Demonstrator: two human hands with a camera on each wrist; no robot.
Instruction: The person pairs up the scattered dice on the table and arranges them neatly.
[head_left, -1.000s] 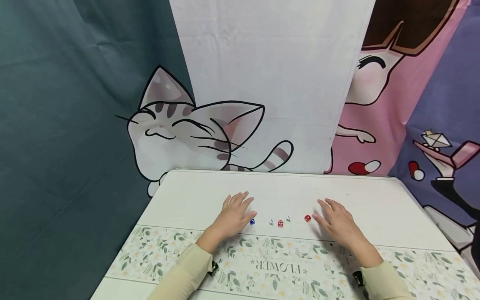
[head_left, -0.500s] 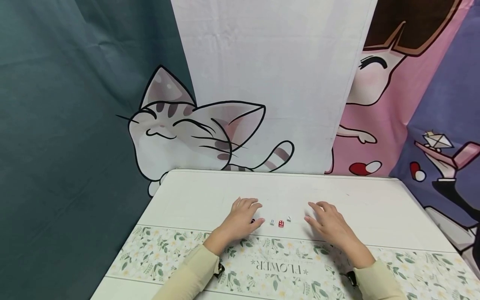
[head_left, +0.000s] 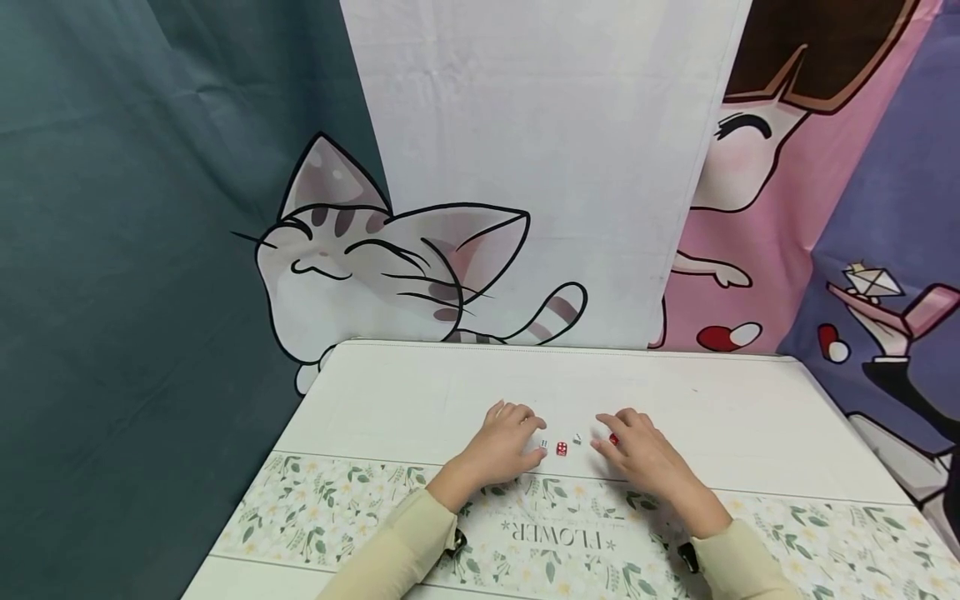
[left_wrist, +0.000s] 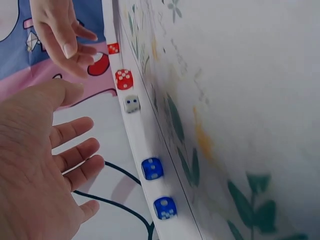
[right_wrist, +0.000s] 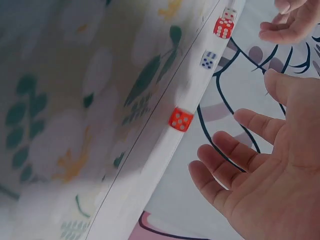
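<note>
On the white surface [head_left: 420, 392], near the flower band, a short row of small dice lies between two hands. The left hand [head_left: 504, 442] sits at about 9 o'clock from the row, palm down, fingers loose and spread, gripping nothing. Two blue dice [left_wrist: 152, 168] are just beside its fingers in the left wrist view; from the head view that hand hides them. The right hand [head_left: 637, 454] sits at about 3 o'clock, fingers also loose and apart, with a red die [head_left: 613, 439] right at its fingertips [head_left: 603, 435]. Between the hands lie a white die [head_left: 543, 445], another red die [head_left: 561, 448] and one more white die [head_left: 577, 437].

The step in hand looks like pushing the dice together from both sides. The hands are close to the row, but the dice in the middle are not yet touching each other.

The next move would call for both hands to slide gently toward each other, low on the surface. Dice are small and roll easily, so the push should be slow and even. Fingers should stay flat so no die slips under or past them.
</note>
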